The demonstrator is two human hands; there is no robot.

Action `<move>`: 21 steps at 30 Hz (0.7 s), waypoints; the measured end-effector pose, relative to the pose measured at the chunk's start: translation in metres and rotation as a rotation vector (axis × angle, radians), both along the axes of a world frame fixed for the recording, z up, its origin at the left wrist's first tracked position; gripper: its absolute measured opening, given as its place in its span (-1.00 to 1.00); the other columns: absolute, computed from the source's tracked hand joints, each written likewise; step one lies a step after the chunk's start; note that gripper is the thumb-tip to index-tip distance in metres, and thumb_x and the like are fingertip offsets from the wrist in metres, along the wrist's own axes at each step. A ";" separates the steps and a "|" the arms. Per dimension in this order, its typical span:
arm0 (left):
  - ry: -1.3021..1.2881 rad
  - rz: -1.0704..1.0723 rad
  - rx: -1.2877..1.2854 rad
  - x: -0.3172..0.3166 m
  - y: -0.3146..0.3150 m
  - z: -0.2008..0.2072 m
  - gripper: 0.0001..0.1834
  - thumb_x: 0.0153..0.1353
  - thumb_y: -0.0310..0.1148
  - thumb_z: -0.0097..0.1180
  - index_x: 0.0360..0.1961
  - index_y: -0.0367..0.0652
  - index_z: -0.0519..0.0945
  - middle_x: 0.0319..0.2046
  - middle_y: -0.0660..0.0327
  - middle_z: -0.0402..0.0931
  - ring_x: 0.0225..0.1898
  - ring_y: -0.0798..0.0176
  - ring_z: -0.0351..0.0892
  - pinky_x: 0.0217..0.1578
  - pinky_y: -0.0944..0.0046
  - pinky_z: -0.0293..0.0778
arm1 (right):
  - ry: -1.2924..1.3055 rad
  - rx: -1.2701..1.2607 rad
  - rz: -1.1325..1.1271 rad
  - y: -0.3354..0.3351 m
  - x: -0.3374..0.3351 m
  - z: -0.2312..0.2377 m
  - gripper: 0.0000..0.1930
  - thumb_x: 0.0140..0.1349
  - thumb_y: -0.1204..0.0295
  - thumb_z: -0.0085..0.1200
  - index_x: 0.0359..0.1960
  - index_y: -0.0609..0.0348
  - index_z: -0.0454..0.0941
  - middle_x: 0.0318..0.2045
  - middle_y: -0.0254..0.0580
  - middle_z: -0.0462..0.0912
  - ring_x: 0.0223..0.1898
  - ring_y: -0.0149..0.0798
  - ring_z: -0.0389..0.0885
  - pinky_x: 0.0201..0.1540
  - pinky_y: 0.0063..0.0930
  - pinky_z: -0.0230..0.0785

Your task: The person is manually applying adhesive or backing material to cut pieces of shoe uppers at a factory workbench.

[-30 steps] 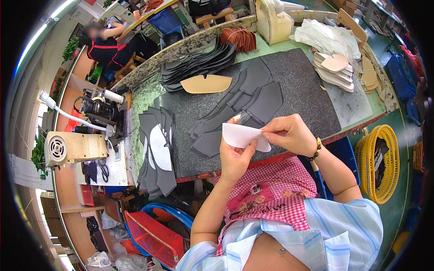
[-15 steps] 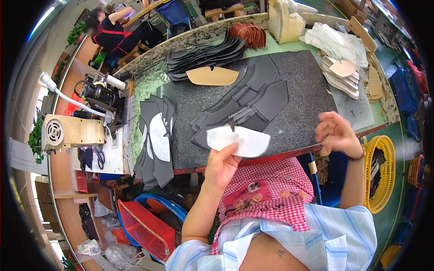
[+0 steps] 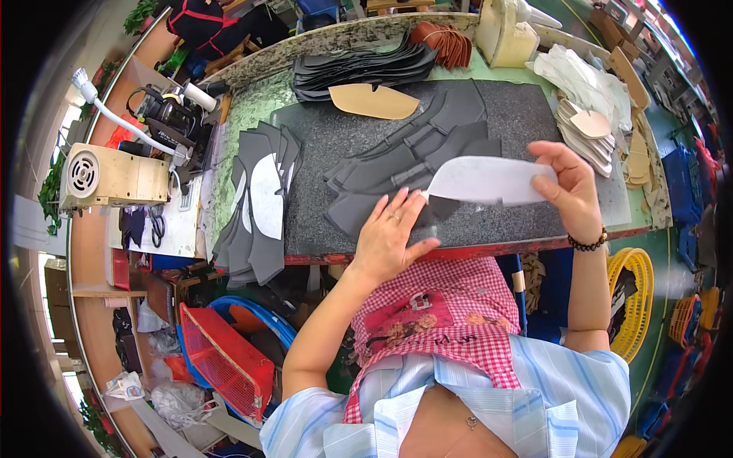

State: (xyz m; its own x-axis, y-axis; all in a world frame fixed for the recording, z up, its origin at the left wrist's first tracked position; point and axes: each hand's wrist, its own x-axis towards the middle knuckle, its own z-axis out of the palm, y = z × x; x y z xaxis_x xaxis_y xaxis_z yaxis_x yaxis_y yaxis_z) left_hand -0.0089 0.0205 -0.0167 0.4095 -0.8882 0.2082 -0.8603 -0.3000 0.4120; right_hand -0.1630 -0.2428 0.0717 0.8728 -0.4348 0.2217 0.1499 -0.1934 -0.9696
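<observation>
While the right hand [image 3: 571,191] pinches a white paper pattern [image 3: 489,180] above the desk [image 3: 534,122]; left hand [image 3: 391,233], grip wide, lies flat on fanned dark grey cut pieces [image 3: 405,164]; tan piece [image 3: 374,101] behind.

Footwear or leather-goods workshop, production floor. Indicated by:
- desk [image 3: 626,217] at centre covered with a dark speckled cutting mat [image 3: 527,114], stacked with dark grey cut pieces [image 3: 405,164] of identical shape
- more fanned stacks of dark pieces [image 3: 359,69] at upper centre, a tan cut piece [image 3: 374,101] and brown pieces [image 3: 443,42] beside them
- white and beige pattern pieces [image 3: 588,122] piled at upper right
- beige motor unit [image 3: 107,175] and a white gooseneck lamp [image 3: 114,114] at left, industrial bench style
- red crate [image 3: 229,359] and blue tub [image 3: 263,320] under the desk at lower left, yellow basket [image 3: 634,305] and blue crates [image 3: 676,183] at right
- another workstation with a seated person at upper left
</observation>
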 end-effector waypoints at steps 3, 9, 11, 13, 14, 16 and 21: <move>0.450 0.012 -0.197 -0.005 0.006 0.006 0.09 0.02 0.32 0.13 0.35 -0.28 0.10 0.26 -0.06 0.29 0.34 0.01 0.20 0.32 0.03 0.03 | 0.123 0.155 0.111 0.013 0.013 -0.020 -0.64 0.13 0.56 0.21 -0.01 0.27 0.51 -0.31 -0.41 0.57 -0.27 -0.58 0.52 -0.19 -0.68 0.40; 0.852 0.332 -0.542 -0.013 -0.003 0.017 -0.37 0.11 -0.62 0.22 0.16 -0.23 0.19 -0.39 0.16 0.60 -0.34 0.42 0.57 -0.30 0.46 0.48 | 0.193 -0.030 0.131 0.058 0.047 -0.053 -0.60 0.05 0.57 0.23 -0.02 0.25 0.51 -0.28 -0.26 0.62 -0.23 -0.47 0.57 -0.14 -0.58 0.42; 0.851 0.371 -0.530 -0.012 0.000 0.008 -0.37 0.11 -0.61 0.22 0.16 -0.23 0.18 -0.38 0.15 0.60 -0.33 0.42 0.57 -0.30 0.46 0.47 | 0.204 -0.318 0.100 0.063 0.057 -0.061 -0.55 -0.01 0.56 0.23 -0.01 0.20 0.49 -0.24 -0.07 0.62 -0.19 -0.20 0.63 -0.12 -0.42 0.44; 0.875 0.438 -0.558 -0.012 0.002 -0.004 -0.38 0.13 -0.57 0.24 0.16 -0.24 0.19 -0.38 0.16 0.60 -0.34 0.44 0.55 -0.34 0.45 0.45 | 0.174 -0.364 0.092 0.064 0.064 -0.073 -0.57 0.00 0.55 0.23 -0.02 0.20 0.50 -0.23 -0.05 0.61 -0.18 -0.13 0.62 -0.11 -0.38 0.44; 0.881 0.436 -0.551 -0.012 0.001 -0.007 -0.38 0.13 -0.57 0.24 0.16 -0.24 0.19 -0.38 0.16 0.60 -0.34 0.44 0.55 -0.34 0.45 0.45 | 0.137 -0.415 0.087 0.064 0.067 -0.076 -0.59 0.00 0.55 0.23 -0.04 0.19 0.50 -0.23 -0.03 0.61 -0.17 -0.07 0.62 -0.11 -0.33 0.44; 0.780 0.481 -0.473 -0.011 0.000 -0.011 -0.41 0.13 -0.54 0.26 0.13 -0.25 0.23 -0.45 0.20 0.59 -0.36 0.49 0.53 -0.35 0.46 0.45 | 0.185 -0.409 0.096 0.064 0.067 -0.077 -0.60 0.01 0.54 0.22 -0.05 0.18 0.50 -0.25 -0.02 0.60 -0.15 -0.01 0.60 -0.11 -0.27 0.44; 0.405 0.525 -0.254 -0.008 -0.010 -0.005 -0.48 0.07 -0.47 0.29 0.05 -0.19 0.36 -0.60 0.19 0.55 -0.53 0.35 0.50 -0.44 0.37 0.42 | 0.390 -0.885 0.020 0.074 0.069 -0.071 -0.53 -0.04 0.50 0.26 -0.02 0.12 0.49 -0.03 -0.12 0.51 0.00 -0.07 0.53 0.06 -0.21 0.34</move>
